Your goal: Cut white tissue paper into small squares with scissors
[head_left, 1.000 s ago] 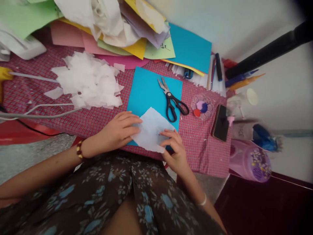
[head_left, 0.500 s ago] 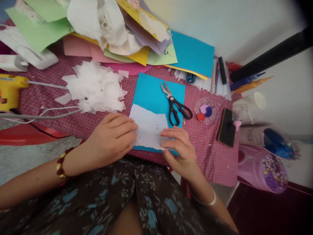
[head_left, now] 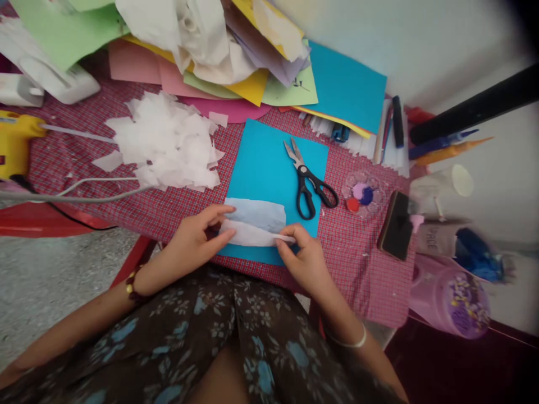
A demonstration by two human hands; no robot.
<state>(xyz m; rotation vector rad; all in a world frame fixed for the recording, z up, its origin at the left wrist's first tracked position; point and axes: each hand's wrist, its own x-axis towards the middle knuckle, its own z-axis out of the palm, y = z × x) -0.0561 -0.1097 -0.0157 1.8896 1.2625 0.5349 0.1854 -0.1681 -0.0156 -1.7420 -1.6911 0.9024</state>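
Note:
A thin white piece of paper (head_left: 256, 216) lies over the lower part of a blue sheet (head_left: 261, 157), its near edge folded up and over toward the middle. My left hand (head_left: 200, 235) is at the paper's left end, thumb and forefinger spread apart with their tips touching it. At the right end, my right hand (head_left: 305, 255) pinches the folded edge between thumb and fingers. Scissors with black handles (head_left: 309, 185) rest on the blue sheet just beyond my right hand, blades partly apart.
Left of the blue sheet is a heap of white paper pieces (head_left: 164, 140), with a yellow glue gun (head_left: 17, 143) further left. Coloured papers (head_left: 202, 62) pile at the back. A paint palette (head_left: 362, 195), a phone (head_left: 394, 225) and a pink container (head_left: 446, 297) stand at right.
The paper's near edge has been folded over. My left fingers have spread, and my right hand has closed on the fold. The view has shifted slightly.

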